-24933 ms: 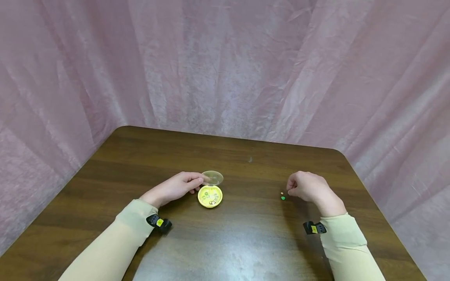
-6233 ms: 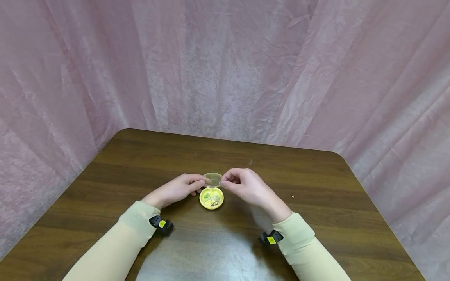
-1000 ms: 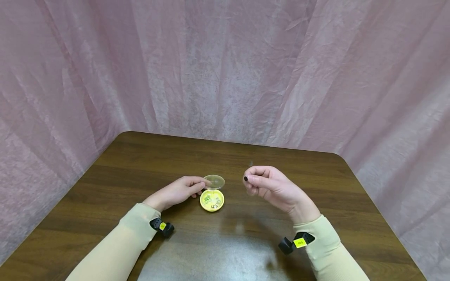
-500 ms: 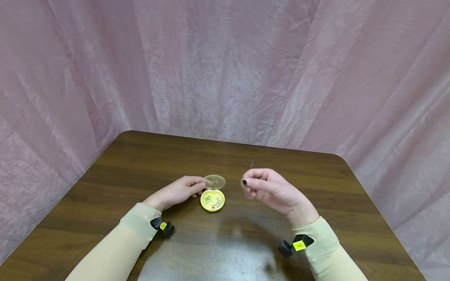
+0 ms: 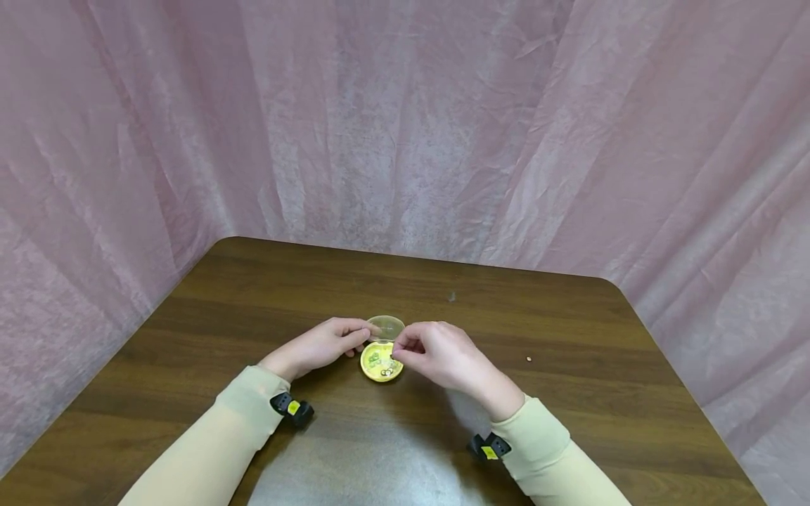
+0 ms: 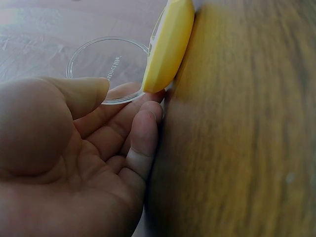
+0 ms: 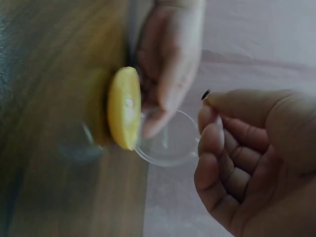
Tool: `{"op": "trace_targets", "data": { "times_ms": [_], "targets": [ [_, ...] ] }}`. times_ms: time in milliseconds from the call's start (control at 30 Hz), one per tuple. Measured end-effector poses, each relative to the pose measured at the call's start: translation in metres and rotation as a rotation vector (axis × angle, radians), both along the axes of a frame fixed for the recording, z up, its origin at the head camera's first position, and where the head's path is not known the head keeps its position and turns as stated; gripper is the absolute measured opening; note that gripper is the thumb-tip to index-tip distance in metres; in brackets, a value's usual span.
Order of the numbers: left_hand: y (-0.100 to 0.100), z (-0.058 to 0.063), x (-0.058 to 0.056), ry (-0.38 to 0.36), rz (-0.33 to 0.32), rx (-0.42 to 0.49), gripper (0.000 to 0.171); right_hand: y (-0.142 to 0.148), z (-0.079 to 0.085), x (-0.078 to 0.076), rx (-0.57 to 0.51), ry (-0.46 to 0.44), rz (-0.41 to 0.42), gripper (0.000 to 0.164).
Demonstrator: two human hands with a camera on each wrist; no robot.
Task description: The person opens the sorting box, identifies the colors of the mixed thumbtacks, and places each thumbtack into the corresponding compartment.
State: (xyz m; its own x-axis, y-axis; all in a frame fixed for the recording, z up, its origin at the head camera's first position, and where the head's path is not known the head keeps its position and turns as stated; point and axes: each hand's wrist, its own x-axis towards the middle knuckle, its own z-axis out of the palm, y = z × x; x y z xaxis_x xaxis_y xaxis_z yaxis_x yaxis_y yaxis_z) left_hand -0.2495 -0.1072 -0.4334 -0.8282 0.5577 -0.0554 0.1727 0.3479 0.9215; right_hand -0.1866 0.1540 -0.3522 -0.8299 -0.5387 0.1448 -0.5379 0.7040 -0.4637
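Observation:
My left hand (image 5: 324, 344) pinches the edge of the raised clear lid (image 5: 390, 325) between thumb and fingers. This lid belongs to a small round yellow case (image 6: 174, 47) standing opened on the table. Inside the case lie rings and small green pieces, too small to make out fully. My right hand (image 5: 446, 360) is at the case's right edge, its thumb and forefinger pinching a small dark round piece (image 7: 206, 95). In the right wrist view that piece sticks out past the fingertips, apart from the case.
A tiny orange piece (image 5: 529, 359) lies alone on the brown wooden table (image 5: 285, 274), to the right of my right hand. A faint pale mark (image 5: 452, 296) shows on the wood behind the case. Pink curtain (image 5: 405, 140) hangs behind the table.
My right hand has moved left and turned palm-down to the case, carrying the dark piece. The left hand stays on the lid. A green piece formerly on the table at right is gone from there.

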Motion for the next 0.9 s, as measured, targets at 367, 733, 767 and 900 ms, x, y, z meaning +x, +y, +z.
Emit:
{"op": "trace_targets", "data": {
  "times_ms": [367,733,767,900],
  "targets": [
    [-0.002,-0.002,-0.001,0.004,-0.007,0.001,0.035,-0.028,-0.03,-0.008,0.268,0.263,-0.005,0.02],
    [-0.002,-0.003,-0.001,0.015,-0.012,0.007,0.034,-0.028,-0.037,-0.01,0.316,0.263,-0.006,0.022],
    [-0.002,-0.003,-0.001,0.017,-0.014,0.009,0.034,-0.028,-0.037,-0.01,0.318,0.258,-0.004,0.021],
    [-0.002,-0.004,-0.001,0.02,-0.01,0.009,0.034,-0.026,-0.034,-0.01,0.313,0.247,-0.002,0.02]
  ]
}}
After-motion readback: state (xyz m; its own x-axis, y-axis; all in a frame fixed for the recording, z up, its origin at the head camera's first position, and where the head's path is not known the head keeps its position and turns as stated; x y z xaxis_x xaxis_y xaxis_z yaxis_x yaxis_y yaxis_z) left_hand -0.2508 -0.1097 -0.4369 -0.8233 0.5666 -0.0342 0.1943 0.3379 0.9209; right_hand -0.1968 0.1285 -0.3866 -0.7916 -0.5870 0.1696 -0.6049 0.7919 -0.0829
